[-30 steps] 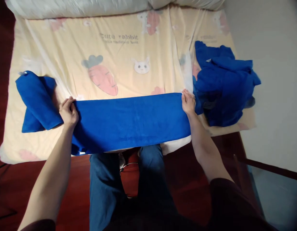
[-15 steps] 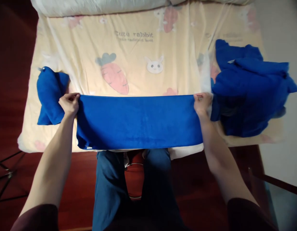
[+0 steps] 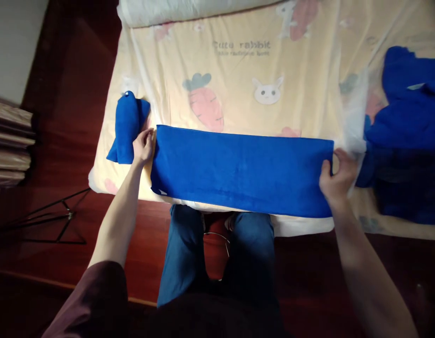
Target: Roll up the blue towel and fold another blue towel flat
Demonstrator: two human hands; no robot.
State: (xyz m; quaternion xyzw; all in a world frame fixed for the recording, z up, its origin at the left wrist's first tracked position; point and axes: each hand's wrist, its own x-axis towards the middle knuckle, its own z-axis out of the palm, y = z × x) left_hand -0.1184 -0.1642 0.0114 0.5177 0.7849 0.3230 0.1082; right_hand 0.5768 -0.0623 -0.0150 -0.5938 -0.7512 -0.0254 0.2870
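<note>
Printed words on the bed sheet

The pale yellow cotton bed sheet with carrot and rabbit pictures (image 3: pixel 238 75) bears the grey words "Cute rabbit" (image 3: pixel 241 45) near its far edge, above the white rabbit face. A smaller grey line of print runs just under them, too blurred to read. No other writing shows.

Dark maroon sleeves, blue jeans, bare forearms.

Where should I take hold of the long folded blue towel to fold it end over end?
Probably by its two short ends. The blue towel lies flat as a long strip across the sheet, so come in from each side. The right hand already pinches the right end; the left hand is at the left end's far corner.
</note>
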